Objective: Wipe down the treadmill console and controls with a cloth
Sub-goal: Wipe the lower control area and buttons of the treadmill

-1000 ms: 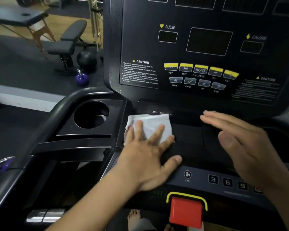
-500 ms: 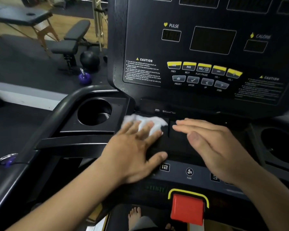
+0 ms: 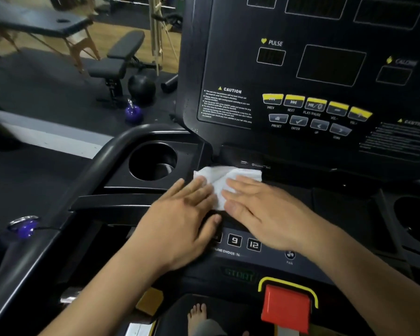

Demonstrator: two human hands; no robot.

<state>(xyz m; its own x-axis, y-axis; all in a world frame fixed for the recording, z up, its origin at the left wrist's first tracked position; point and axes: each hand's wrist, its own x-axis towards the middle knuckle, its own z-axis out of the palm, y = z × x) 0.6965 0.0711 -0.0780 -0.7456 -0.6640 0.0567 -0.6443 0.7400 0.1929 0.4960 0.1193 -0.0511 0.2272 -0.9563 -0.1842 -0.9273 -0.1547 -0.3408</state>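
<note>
A white cloth [image 3: 218, 178] lies crumpled on the flat black shelf of the treadmill console [image 3: 301, 195], just under the upright display panel [image 3: 325, 69]. My left hand [image 3: 182, 221] lies flat with straight fingers, its fingertips on the cloth's left part. My right hand [image 3: 260, 209] also lies flat, its fingers pressing on the cloth's right part. Both hands sit side by side and hide the cloth's lower half. Below them runs the strip of number buttons [image 3: 244, 243].
A round cup holder [image 3: 152, 161] sits left of the cloth, another at the far right [image 3: 415, 212]. A red stop button [image 3: 286, 309] is at the bottom. Left of the treadmill are a weight bench [image 3: 117, 59], a black ball [image 3: 141, 87] and a purple kettlebell [image 3: 132, 112].
My right hand moved left across the shelf and now rests on the cloth beside my left hand. The cloth has spread out a little to the right.
</note>
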